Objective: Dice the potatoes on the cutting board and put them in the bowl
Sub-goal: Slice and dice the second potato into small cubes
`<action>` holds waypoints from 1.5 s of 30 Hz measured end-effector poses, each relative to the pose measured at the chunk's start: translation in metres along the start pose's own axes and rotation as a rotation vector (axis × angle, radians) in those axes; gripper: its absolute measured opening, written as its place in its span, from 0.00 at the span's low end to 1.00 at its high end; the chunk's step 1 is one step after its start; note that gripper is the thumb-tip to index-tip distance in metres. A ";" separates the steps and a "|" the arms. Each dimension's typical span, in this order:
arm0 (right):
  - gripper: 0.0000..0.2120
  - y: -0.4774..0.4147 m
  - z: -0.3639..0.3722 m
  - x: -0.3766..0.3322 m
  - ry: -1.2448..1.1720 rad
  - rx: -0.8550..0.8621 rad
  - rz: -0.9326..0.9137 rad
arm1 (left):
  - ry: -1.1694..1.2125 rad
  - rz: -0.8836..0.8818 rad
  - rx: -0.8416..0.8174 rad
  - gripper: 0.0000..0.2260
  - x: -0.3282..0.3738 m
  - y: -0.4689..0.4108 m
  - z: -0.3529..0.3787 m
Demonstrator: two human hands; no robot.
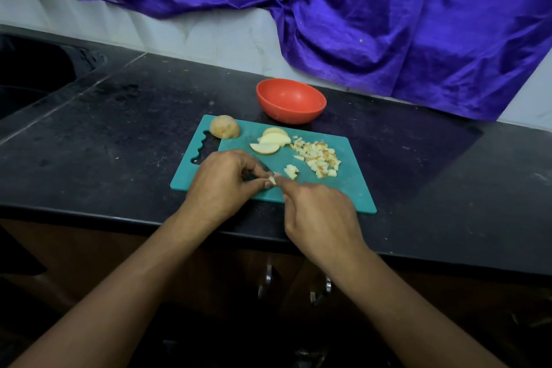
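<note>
- Noting the countertop [119, 134] first: the cutting board [343, 188] lies close to its front edge, skewed, with nothing visible under it. We judge that a hard downward cut could make the board slide on the dark polished surface.
- The bowl [298, 116] sits just past the board's far edge and looks empty, so all of the transfer remains to be done. Its rounded base may rock if dice are swept in from one side.
- The left hand [222, 182], over the board's near-left part, is curled round a dark handle, which we take to be the knife [250, 175]. Most of the blade is hidden from us.
- The right hand [321, 215], at the board's near edge, has its fingertips pinching a small potato piece [272, 180], and the left thumb touches it too. This is the main risk: with a piece this small, the fingers of both hands crowd the blade, and a slip would nick skin.
- The half potato [224, 127] rests at the board's far-left corner, by the grip cut-out. A knock could roll it off onto the counter.
- The slices [270, 142] are stacked near the far edge and are still undiced.
- The diced pile [318, 158] spreads toward the right edge. A careless sweep would scatter it.
- The small cluster [291, 172] lies just beside the fingers and could easily be flicked away.
</note>
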State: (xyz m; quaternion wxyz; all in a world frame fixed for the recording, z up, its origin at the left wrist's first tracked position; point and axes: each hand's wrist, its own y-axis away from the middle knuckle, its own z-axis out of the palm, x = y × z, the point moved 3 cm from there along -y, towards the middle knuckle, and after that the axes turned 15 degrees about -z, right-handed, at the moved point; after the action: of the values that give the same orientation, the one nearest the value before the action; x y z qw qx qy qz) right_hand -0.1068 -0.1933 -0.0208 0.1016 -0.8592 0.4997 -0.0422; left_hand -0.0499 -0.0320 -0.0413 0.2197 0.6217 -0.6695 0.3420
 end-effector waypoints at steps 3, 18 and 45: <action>0.25 0.010 0.004 0.004 0.044 0.009 -0.031 | -0.003 -0.014 0.012 0.05 -0.002 -0.001 0.001; 0.17 0.006 -0.003 0.023 -0.337 0.081 0.101 | 0.022 -0.034 -0.002 0.04 -0.003 0.001 -0.004; 0.18 0.018 -0.009 0.026 -0.373 0.130 0.144 | -0.050 -0.062 0.037 0.03 0.001 0.004 -0.004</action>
State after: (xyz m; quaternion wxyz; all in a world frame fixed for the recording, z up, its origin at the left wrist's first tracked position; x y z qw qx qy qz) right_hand -0.1109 -0.2262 -0.0171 0.2504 -0.8058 0.5285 0.0928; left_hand -0.0544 -0.0296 -0.0386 0.2018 0.6546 -0.6486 0.3319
